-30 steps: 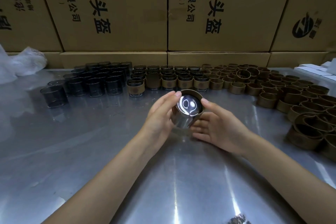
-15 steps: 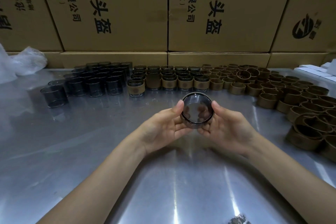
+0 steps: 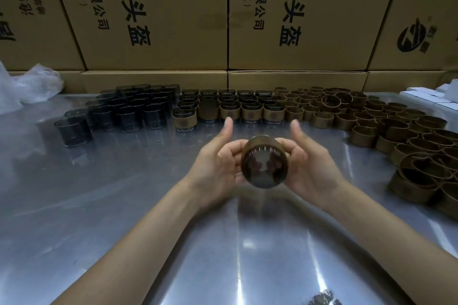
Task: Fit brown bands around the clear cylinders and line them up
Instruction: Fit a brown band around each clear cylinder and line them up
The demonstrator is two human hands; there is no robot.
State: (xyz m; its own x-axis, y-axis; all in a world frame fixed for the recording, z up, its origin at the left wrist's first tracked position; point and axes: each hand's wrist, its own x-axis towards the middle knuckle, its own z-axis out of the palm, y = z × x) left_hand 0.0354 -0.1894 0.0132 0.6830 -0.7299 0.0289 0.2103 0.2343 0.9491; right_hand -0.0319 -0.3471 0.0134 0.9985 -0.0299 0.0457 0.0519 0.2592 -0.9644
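Left grip [image 3: 218, 161], right grip [image 3: 307, 163], fingers curled inward, thumbs raised

Shiny steel worktop [image 3: 104, 205], pretty reflective. Sitting on it up at 11 o'clock: a bunch of bare dark see-through glass cylinders [image 3: 128, 112]. At 12, neat rows of cylinders wearing brown paper bands [image 3: 252, 109]. From 1 round to 3, loose empty brown band rings [image 3: 396, 136]. Crumpled clear plastic bag [image 3: 27, 86] at 10, white boxes [image 3: 436, 98] at 2.

Banded cylinder [image 3: 264, 161], seemingly tilted, held above table.
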